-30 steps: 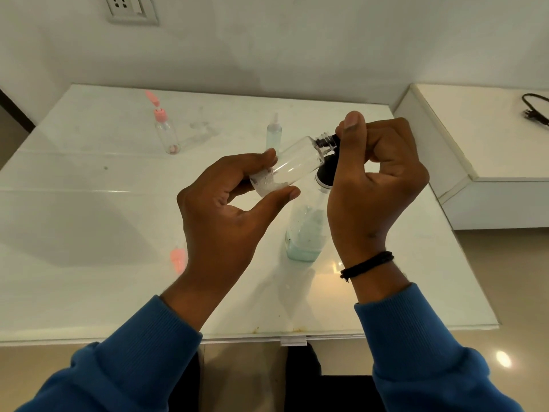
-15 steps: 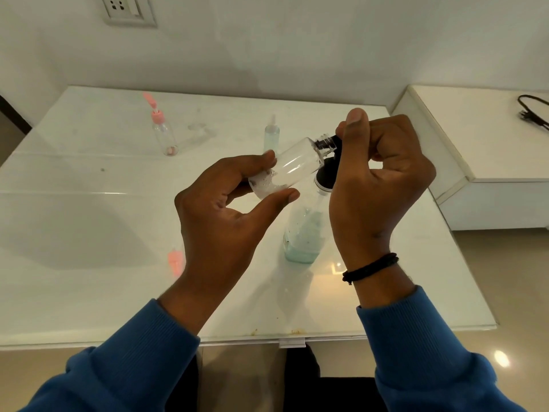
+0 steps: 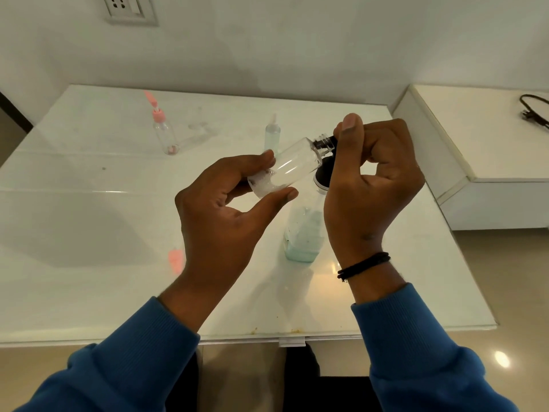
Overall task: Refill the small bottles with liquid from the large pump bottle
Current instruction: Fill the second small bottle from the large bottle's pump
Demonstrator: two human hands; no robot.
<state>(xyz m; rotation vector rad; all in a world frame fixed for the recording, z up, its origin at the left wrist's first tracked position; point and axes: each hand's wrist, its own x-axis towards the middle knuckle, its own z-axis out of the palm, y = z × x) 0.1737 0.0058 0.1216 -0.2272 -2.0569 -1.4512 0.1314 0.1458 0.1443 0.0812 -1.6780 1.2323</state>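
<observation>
**Small bottle held tilted at the pump spout**

Head view, the only one. Left hand [image 3: 219, 221] pinches the base end of a clear small bottle [image 3: 292, 165] between thumb and fingertips; the bottle is tilted, neck up and to the right, with a bit of foamy liquid pooled at its low end. Right hand [image 3: 371, 179] is curled round the black pump head [image 3: 325, 173] of the large bottle [image 3: 303, 233], thumb up, right at the small bottle's threaded neck. The large bottle stands on the bench [image 3: 89, 278] below both hands, pale blue-green liquid low in it.

Handling, as a guess: the small bottle looks like thin, light, stiff plastic, likely slick if wet; a grip on the body near the base keeps the neck free. The large bottle is nearly empty, so light and tippy under pump pressure.

Hard to see: the right hand hides the spout tip, so I can't tell whether it sits inside the neck or just touches it. No flow is visible. A pink-cap bottle [image 3: 165, 135] and a capped clear bottle [image 3: 271, 133] stand well back; a pink blur [image 3: 175, 260] by the left wrist is unclear. A black cable [image 3: 534, 111] on the side shelf is cut off.
</observation>
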